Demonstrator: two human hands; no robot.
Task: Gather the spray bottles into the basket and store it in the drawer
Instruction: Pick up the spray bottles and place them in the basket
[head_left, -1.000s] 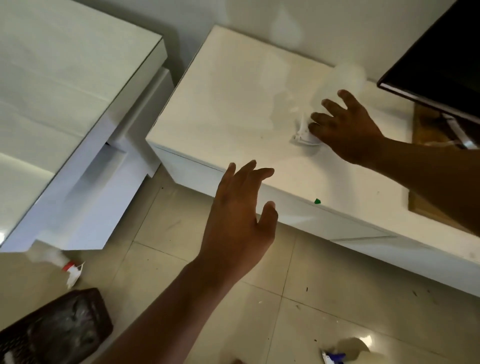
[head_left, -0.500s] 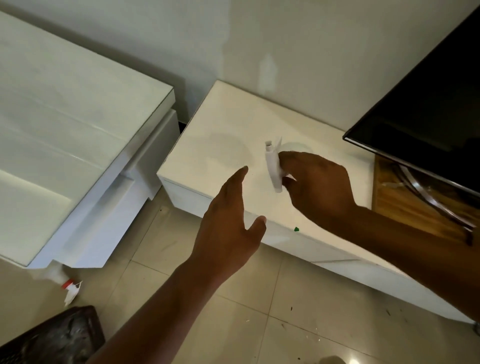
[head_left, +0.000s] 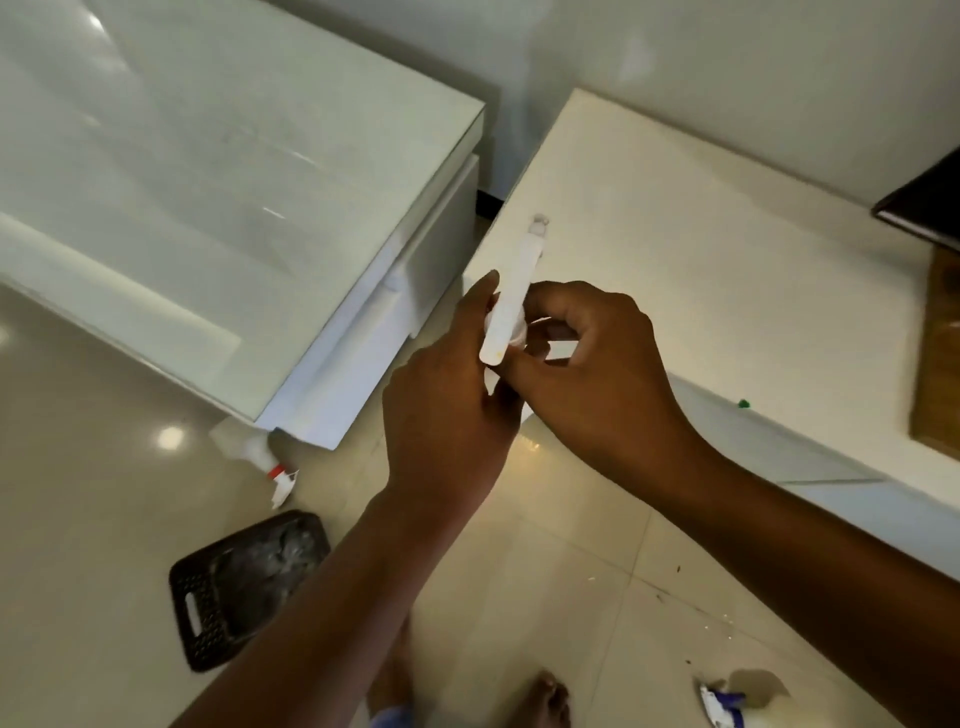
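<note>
A white spray bottle (head_left: 511, 296) is held up in front of me, its trigger head pointing away, with my right hand (head_left: 587, 358) gripping its neck and my left hand (head_left: 452, 400) closed on it from the left. Most of its body is hidden behind my fingers. A black perforated basket (head_left: 208, 613) lies on the tiled floor at the lower left. A second white spray bottle (head_left: 254, 452) with a red collar lies on the floor beside the table's corner. A third bottle (head_left: 727, 701) with a blue-and-white trigger lies at the bottom right.
A white glass-topped table (head_left: 218, 171) fills the upper left. A low white cabinet (head_left: 701, 260) runs along the wall on the right, with a drawer front (head_left: 810, 457) below its top, a wooden board (head_left: 940, 364) and a dark screen edge (head_left: 924, 208). My bare feet (head_left: 540, 701) show below.
My right hand lifted the white spray bottle off the cabinet top and drew it toward me. My left hand came in and took hold of it too. The view tilted down toward the floor.
</note>
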